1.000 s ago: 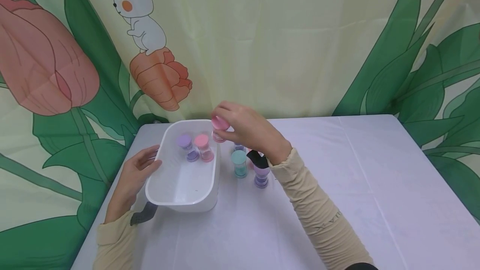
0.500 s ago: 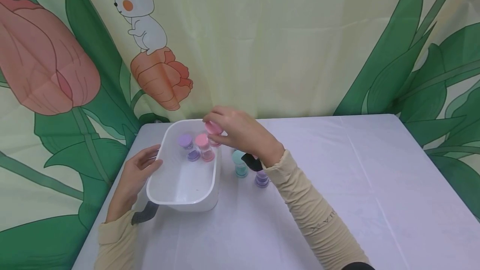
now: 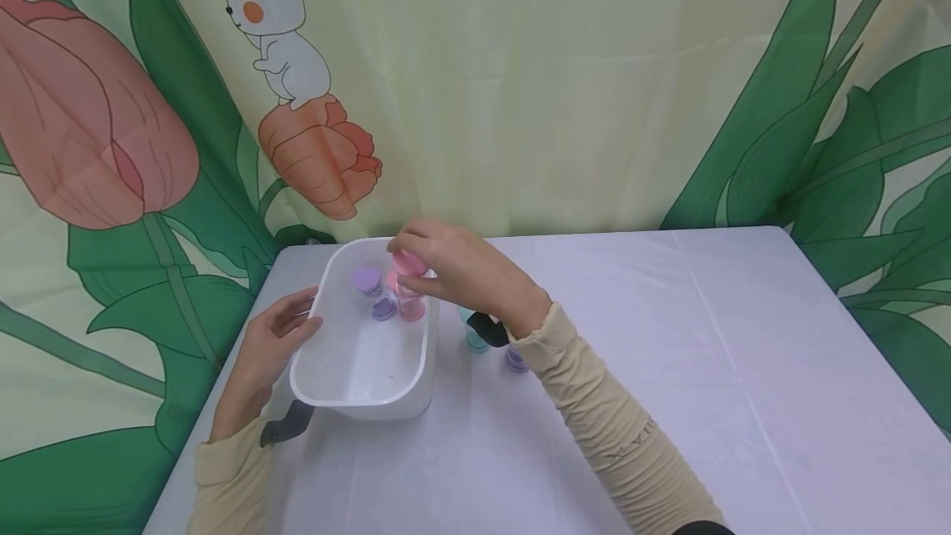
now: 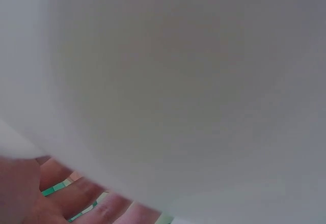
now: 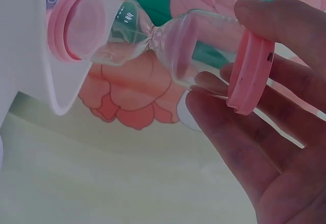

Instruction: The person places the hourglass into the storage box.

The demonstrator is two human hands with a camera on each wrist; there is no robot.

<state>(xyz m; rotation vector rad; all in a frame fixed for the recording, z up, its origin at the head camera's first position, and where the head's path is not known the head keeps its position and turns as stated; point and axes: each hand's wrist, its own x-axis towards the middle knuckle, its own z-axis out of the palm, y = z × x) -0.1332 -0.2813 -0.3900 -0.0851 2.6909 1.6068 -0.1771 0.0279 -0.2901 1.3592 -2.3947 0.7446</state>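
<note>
My right hand (image 3: 464, 269) pinches the pink end cap of a small sand timer (image 5: 153, 38) over the right part of a white plastic bin (image 3: 357, 390). In the right wrist view, the timer's clear glass waist and far pink cap extend away from my fingers towards the bin's rim. Inside the bin stand a purple-capped sand timer (image 3: 367, 279) and another pink sand timer (image 3: 412, 309), partly behind the held one. My left hand (image 3: 271, 341) rests against the bin's left side, its fairly straight fingers (image 4: 81, 193) beside the wall.
Right of the bin, a teal sand timer (image 3: 475, 343) and a purple sand timer (image 3: 516, 360) stand on the white-covered table (image 3: 669, 353), partly hidden by my right wrist. A printed curtain (image 3: 535, 89) hangs behind the table's far edge.
My right hand has carried the pink sand timer leftwards and slightly down, from beyond the bin's right rim to over its inside. My left hand has stayed at the bin.
</note>
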